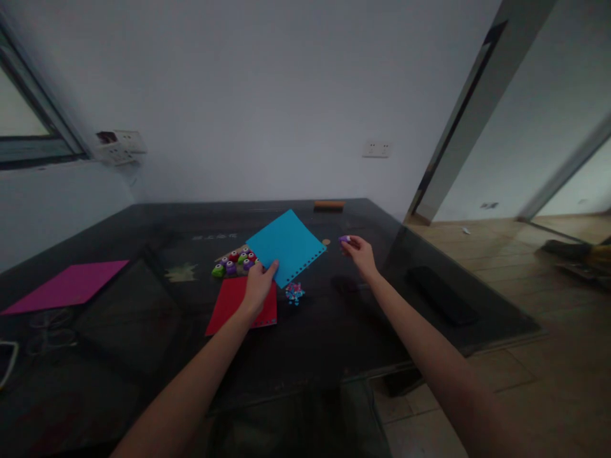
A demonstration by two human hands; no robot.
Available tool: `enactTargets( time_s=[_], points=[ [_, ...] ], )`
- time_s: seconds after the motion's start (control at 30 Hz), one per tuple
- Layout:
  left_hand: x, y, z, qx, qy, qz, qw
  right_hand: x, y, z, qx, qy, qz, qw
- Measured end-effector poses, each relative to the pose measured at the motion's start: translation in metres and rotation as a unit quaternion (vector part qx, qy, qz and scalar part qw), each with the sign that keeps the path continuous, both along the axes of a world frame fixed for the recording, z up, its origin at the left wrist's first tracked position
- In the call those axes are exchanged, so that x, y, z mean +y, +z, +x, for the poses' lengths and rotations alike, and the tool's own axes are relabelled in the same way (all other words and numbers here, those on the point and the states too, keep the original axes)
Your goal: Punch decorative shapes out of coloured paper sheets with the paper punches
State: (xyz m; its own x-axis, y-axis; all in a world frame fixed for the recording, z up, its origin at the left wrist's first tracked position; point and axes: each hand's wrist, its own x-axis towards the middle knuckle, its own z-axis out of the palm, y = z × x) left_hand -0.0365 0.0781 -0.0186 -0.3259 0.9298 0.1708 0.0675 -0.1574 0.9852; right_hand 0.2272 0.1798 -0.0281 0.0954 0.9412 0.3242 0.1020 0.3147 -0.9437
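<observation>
My left hand (pixel 259 284) grips the near corner of a blue sheet (pixel 286 245) with a row of punched holes along its right edge, tilted above the table. Between the fingertips of my right hand (pixel 360 253) is a small purple toy (pixel 344 239), held off to the right of the sheet. Several green, purple and red toys with big eyes (pixel 231 267) sit partly behind the blue sheet. A red sheet (pixel 228 302) lies flat under my left wrist. A small cluster of pink and blue pieces (pixel 294 293) rests just below the sheet's holed edge.
On the dark glossy table (pixel 305 350) a pink sheet (pixel 71 286) lies at the left. A long black case (pixel 439 294) lies on the right side. An orange-brown bar (pixel 329 205) sits by the wall, and a small round disc (pixel 326 242) lies near the blue sheet.
</observation>
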Motion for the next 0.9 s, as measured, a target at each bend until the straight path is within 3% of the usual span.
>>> enactTargets(
  time_s=[0.1,0.27,0.5,0.73,0.9],
  points=[
    [-0.001,0.002,0.001,-0.003,0.005,-0.005,1.0,0.026,-0.016,0.006,-0.173,-0.075,0.009,0.982],
    [-0.002,0.0,0.002,0.009,-0.005,-0.007,1.0,0.037,-0.035,0.003,-0.406,-0.127,0.045,0.904],
    [-0.009,0.004,0.009,0.06,-0.083,-0.032,0.994,0.033,-0.033,0.0,-0.462,-0.096,0.056,0.88],
    [-0.018,0.009,0.02,0.036,-0.206,-0.089,0.974,0.032,-0.037,0.002,-0.465,-0.111,0.044,0.877],
    [-0.018,0.004,0.021,0.011,-0.244,-0.093,0.965,0.032,-0.039,0.005,-0.46,-0.116,0.035,0.88]
  ],
)
